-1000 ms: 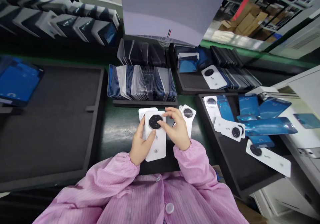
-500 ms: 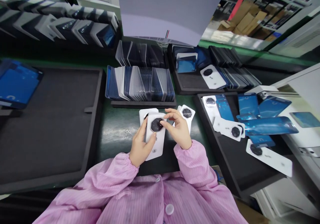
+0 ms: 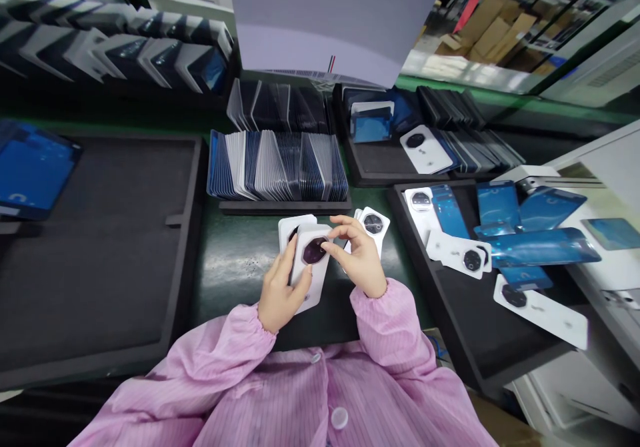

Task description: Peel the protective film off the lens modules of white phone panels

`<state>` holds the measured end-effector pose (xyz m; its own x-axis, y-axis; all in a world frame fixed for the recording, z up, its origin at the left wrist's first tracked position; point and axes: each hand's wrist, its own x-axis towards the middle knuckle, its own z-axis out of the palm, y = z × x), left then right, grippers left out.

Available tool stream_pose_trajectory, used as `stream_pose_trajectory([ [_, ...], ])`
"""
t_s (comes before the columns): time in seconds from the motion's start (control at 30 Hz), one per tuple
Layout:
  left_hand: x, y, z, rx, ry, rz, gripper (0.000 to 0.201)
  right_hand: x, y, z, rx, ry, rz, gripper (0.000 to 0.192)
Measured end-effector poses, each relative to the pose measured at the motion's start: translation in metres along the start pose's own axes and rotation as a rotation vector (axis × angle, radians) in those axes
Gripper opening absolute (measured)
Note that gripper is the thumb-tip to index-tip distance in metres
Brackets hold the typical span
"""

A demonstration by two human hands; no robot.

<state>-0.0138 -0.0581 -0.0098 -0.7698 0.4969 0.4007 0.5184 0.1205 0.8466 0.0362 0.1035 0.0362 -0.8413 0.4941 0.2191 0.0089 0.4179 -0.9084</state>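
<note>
My left hand (image 3: pixel 279 294) grips a white phone back cover (image 3: pixel 311 275) with a dark octagonal camera ring, tilted up toward me. My right hand (image 3: pixel 359 260) pinches at the cover's top right corner beside the camera ring. Another white cover (image 3: pixel 293 226) lies just behind the held one on the green mat (image 3: pixel 235 260). Behind my right hand lie more white covers (image 3: pixel 374 224).
A rack of upright covers (image 3: pixel 277 166) stands behind my hands. A large black foam tray (image 3: pixel 95 234) lies to the left. The black tray (image 3: pixel 470 314) on the right holds white covers and blue films (image 3: pixel 540 247). Another tray (image 3: pixel 385 160) with covers sits at the back.
The held cover has tilted up and toward me, showing less of its face. My right fingers stay at its top corner. The view shifted slightly.
</note>
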Motion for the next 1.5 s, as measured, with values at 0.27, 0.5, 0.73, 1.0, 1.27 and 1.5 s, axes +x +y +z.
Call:
stream_pose_trajectory([
  [0.27, 0.009, 0.003, 0.0, -0.269, -0.035, -0.408, 0.059, -0.006, -0.007, 0.011, -0.352, 0.013, -0.51, 0.01],
  [0.5, 0.011, 0.004, -0.002, -0.387, -0.088, -0.536, 0.059, -0.009, -0.01, 0.011, -0.468, -0.106, -0.565, 0.017],
  [0.73, 0.013, 0.004, 0.0, -0.643, -0.155, -0.747, 0.069, -0.004, -0.011, -0.014, 0.05, 0.073, -0.456, 0.017],
  [1.0, 0.007, 0.006, 0.002, -0.652, -0.224, -0.722, 0.07, 0.0, 0.0, -0.002, 0.149, 0.014, 0.061, 0.004],
  [1.27, 0.006, 0.003, 0.002, -0.604, -0.205, -0.704, 0.07, -0.002, -0.003, -0.003, 0.177, 0.009, 0.059, 0.009],
  [1.5, 0.005, 0.002, 0.001, -0.552, -0.217, -0.653, 0.067, 0.0, -0.002, -0.004, 0.093, -0.07, 0.01, 0.013],
])
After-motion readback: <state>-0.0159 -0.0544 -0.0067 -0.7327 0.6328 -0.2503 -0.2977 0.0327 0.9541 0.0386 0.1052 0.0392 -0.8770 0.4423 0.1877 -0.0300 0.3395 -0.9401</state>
